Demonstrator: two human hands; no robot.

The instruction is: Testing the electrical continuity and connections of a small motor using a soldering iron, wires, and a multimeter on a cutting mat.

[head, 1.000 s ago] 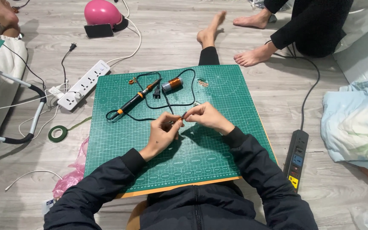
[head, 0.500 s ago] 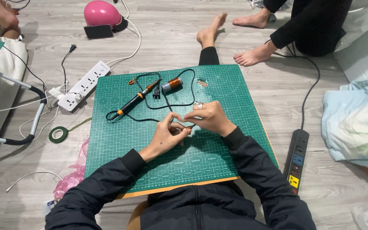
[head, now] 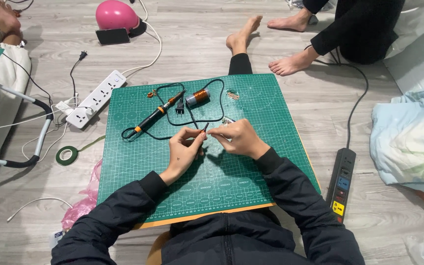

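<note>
From the head camera, we see our left hand [head: 185,147] and right hand [head: 236,139] meeting over the green cutting mat [head: 251,176] — each grip pinching a small dark part [head: 203,129]. A soldering iron [head: 155,116] lies near. Steady wrists would help, we judge.

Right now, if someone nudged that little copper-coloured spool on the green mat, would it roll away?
Probably. The copper-coloured spool is a small cylinder lying on its side on the flat green cutting mat, so a push across its axis would likely roll it. The black cord looped around it might stop it soon. It looks tightly wound, so likely stiff and dense for its size.
</note>
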